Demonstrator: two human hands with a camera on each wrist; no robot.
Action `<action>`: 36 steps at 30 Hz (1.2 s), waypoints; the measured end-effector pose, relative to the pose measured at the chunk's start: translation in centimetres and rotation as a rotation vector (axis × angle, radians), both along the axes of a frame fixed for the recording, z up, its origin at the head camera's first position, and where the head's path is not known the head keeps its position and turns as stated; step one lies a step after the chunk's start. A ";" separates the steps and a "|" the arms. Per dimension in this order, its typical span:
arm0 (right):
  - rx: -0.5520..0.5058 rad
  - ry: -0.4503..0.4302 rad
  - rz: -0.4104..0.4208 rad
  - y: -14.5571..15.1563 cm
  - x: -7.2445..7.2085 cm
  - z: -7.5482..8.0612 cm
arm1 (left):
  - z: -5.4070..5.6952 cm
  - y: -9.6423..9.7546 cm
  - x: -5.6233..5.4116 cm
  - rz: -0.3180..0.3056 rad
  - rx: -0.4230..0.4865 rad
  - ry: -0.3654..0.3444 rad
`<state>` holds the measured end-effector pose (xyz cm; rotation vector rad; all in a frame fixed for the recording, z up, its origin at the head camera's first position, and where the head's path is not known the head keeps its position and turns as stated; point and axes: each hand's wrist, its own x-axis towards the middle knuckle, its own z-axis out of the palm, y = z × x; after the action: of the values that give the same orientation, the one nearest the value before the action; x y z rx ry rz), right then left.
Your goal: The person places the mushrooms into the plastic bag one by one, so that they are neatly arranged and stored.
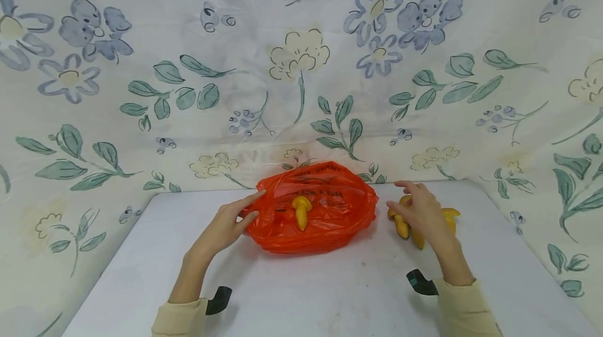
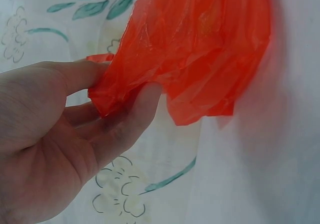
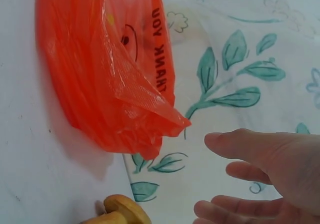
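Observation:
A red plastic bag (image 1: pixel 278 240) with dark printing lies spread on the white table, its mouth facing up. On it or in it sits one yellow mushroom (image 1: pixel 301 214). My left hand (image 1: pixel 226 227) pinches the bag's left edge; in the left wrist view the thumb and fingers close around the thin red film (image 2: pixel 165 49). To the right of the bag, my right hand (image 1: pixel 421 211) hovers over several yellow mushrooms (image 1: pixel 402 227), partly hiding them. Its fingers are spread and hold nothing. A mushroom with a brownish cap (image 3: pixel 125 209) shows low in the right wrist view.
The white table (image 1: pixel 330 295) carries the bag and the mushrooms. Behind it and at its sides hangs a floral cloth (image 1: pixel 254 159). Black wrist mounts (image 1: pixel 219 300) stick out at both sleeves.

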<state>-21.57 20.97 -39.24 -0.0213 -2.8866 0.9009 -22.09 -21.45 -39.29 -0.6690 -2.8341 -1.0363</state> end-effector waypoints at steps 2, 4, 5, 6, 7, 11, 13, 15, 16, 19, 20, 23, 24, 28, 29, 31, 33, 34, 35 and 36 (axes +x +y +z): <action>0.002 -0.002 0.002 0.3 0.0 0.0 | 0.0 0.0 0.0 0.001 0.001 -0.003; -0.004 -0.016 0.007 0.6 0.0 -0.1 | 0.0 0.0 0.0 0.003 0.000 -0.005; -0.005 -0.023 0.008 0.7 0.1 -0.1 | 0.0 0.0 0.0 0.003 -0.001 -0.005; -0.003 -0.028 0.010 0.9 0.1 -0.1 | -0.1 0.0 0.0 0.003 -0.001 -0.005; 0.000 -0.033 0.012 1.0 0.1 -0.1 | -0.1 0.0 0.0 0.002 -0.002 -0.005; 0.024 -0.065 0.014 1.7 0.1 -0.1 | -0.1 0.0 -0.1 0.001 -0.001 -0.005; 0.030 -0.077 0.015 2.0 0.1 -0.1 | -0.1 0.0 -0.1 -0.001 0.002 -0.009; 0.032 -0.088 0.015 2.4 0.1 0.0 | -0.1 0.0 -0.1 -0.001 0.004 -0.008; 0.030 -0.094 0.015 2.6 0.1 0.0 | -0.1 0.0 -0.1 -0.002 0.005 -0.006; 0.022 -0.104 0.025 3.3 0.2 0.0 | 0.0 0.0 -0.1 -0.002 0.004 -0.001; 0.013 -0.112 0.028 3.6 0.3 0.0 | 0.0 0.0 -0.1 -0.002 0.005 0.000; -0.001 -0.123 0.032 4.4 0.3 -0.2 | -0.1 0.0 -0.1 -0.001 0.004 -0.003; -0.003 -0.122 0.029 4.7 0.3 -0.2 | -0.1 0.0 -0.1 -0.001 0.005 -0.005; -0.002 -0.117 0.012 5.9 0.2 -0.5 | -0.1 -0.1 -0.1 0.001 0.003 -0.007; 0.001 -0.114 0.005 6.1 0.2 -0.6 | -0.1 -0.1 -0.1 0.001 0.002 -0.006; 0.001 -0.114 -0.003 6.5 0.1 -0.8 | -0.2 -0.1 -0.1 0.003 -0.001 -0.003; 0.000 -0.117 -0.016 6.8 0.0 -0.9 | -0.2 -0.1 -0.1 0.004 -0.004 0.000; 0.001 -0.119 -0.023 7.0 0.0 -1.0 | -0.2 -0.1 -0.1 0.004 -0.006 0.001; 0.003 -0.124 -0.032 7.1 0.0 -1.0 | -0.2 0.0 -0.1 0.004 -0.007 0.002; 0.004 -0.129 -0.042 7.3 0.0 -1.1 | -0.2 0.0 -0.1 0.005 -0.007 0.003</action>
<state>-21.53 28.27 -40.37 -0.1447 -2.9931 0.9189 -22.20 -21.49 -39.49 -0.6630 -2.8371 -1.0238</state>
